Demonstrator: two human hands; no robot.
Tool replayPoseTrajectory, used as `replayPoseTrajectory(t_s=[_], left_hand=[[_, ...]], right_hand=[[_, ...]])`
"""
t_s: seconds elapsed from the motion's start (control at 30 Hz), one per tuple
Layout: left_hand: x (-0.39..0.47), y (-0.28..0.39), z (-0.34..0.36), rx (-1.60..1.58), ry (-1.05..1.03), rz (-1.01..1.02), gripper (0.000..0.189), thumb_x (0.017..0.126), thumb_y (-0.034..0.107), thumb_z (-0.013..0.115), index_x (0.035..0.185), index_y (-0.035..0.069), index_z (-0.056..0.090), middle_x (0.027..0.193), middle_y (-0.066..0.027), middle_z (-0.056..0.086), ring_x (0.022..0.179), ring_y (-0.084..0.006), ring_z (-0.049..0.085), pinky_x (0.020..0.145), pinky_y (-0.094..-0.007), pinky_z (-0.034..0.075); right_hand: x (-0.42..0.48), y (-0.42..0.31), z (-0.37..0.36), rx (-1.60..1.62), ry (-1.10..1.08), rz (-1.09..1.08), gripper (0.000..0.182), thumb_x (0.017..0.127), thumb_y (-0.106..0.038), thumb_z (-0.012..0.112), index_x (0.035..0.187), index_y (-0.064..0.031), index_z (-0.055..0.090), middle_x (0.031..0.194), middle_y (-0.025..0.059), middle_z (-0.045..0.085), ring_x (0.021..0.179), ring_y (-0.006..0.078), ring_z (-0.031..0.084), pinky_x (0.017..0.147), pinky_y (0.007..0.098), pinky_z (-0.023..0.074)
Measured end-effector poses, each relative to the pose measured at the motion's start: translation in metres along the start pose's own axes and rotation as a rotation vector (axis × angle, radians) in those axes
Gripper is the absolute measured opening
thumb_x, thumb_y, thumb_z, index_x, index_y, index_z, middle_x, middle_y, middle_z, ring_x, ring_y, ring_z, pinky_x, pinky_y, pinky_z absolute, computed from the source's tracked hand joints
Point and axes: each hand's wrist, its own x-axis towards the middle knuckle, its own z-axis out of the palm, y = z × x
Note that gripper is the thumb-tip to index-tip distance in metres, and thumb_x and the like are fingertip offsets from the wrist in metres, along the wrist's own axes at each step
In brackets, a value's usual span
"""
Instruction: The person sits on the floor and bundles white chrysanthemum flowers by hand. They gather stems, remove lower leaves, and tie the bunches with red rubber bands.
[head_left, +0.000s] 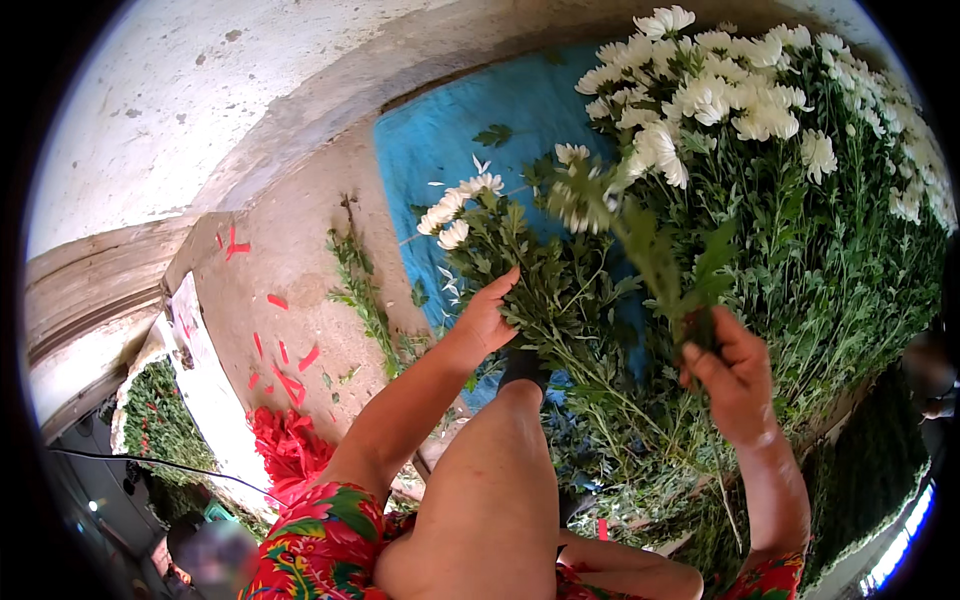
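Observation:
My left hand (491, 315) is closed around the leafy stems of a small bunch of white chrysanthemums (517, 262), whose blooms point up and away from me. On the right, my right hand (724, 367) grips a chrysanthemum stem (660, 255) partway along its length. That stem is raised and blurred, with its bare lower end hanging below the fist. Its flower end overlaps other white blooms, so I cannot tell which head belongs to it. Beneath both hands lies a blue cloth (450, 127) with scattered leaves and petals.
A large heap of white chrysanthemums (795, 172) fills the right side. Red strips (289, 386) and a loose leafy stem (367, 300) lie on the concrete floor at left, near a red bundle of strips (285, 450). A white wall (195, 97) bounds the far side. People are partly visible at both edges.

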Motion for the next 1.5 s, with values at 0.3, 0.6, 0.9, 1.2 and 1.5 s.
replayPoseTrajectory(t_s=[0.3,0.6,0.9,1.2,1.5], left_hand=[[0.002,-0.008,-0.004,0.003,-0.017,-0.118,0.041,0.102,0.03,0.056,0.129,-0.001,0.059,0.125,-0.0169,0.068,0.112,-0.0307,0.068,0.1,-0.0455,0.054],[0.003,-0.014,-0.004,-0.108,-0.091,-0.085,0.035,0.102,0.025,0.051,0.127,0.001,0.06,0.12,-0.0191,0.068,0.108,-0.0327,0.067,0.099,-0.0484,0.053],[0.005,-0.014,-0.025,-0.048,-0.111,-0.105,0.035,0.101,0.022,0.052,0.125,-0.002,0.061,0.121,-0.0186,0.068,0.11,-0.0333,0.067,0.101,-0.0485,0.052],[-0.014,-0.022,0.012,0.079,-0.006,-0.163,0.036,0.095,0.013,0.062,0.13,0.002,0.059,0.126,-0.0117,0.065,0.114,-0.0262,0.065,0.095,-0.0428,0.057],[-0.025,-0.019,0.03,0.287,-0.103,-0.14,0.035,0.093,0.009,0.065,0.127,0.006,0.061,0.121,-0.0083,0.067,0.109,-0.0234,0.067,0.089,-0.0386,0.057]], right_hand=[[0.014,0.021,0.043,-0.073,-0.16,-0.163,0.026,0.095,0.004,0.057,0.121,0.0025,0.061,0.087,0.0035,0.056,0.075,0.0091,0.046,0.067,0.0263,0.043],[-0.006,0.137,0.055,-0.075,-0.135,0.206,0.034,0.1,-0.005,0.058,0.134,-0.0001,0.058,0.084,0.0054,0.064,0.068,0.0089,0.054,0.063,0.0293,0.0483],[0.008,0.153,0.067,-0.216,-0.006,-0.012,0.032,0.095,-0.01,0.066,0.126,-0.0026,0.061,0.104,0.0161,0.067,0.076,0.0262,0.066,0.069,0.0371,0.0523],[0.067,0.066,0.122,-0.406,0.317,-0.325,0.034,0.082,-0.013,0.076,0.111,-0.0018,0.064,0.1,0.016,0.065,0.082,0.0375,0.065,0.072,0.043,0.0542],[0.094,0.094,0.137,-0.291,0.413,-0.427,0.033,0.081,-0.001,0.074,0.114,-0.0018,0.068,0.096,0.015,0.066,0.082,0.0354,0.067,0.071,0.0405,0.0541]])
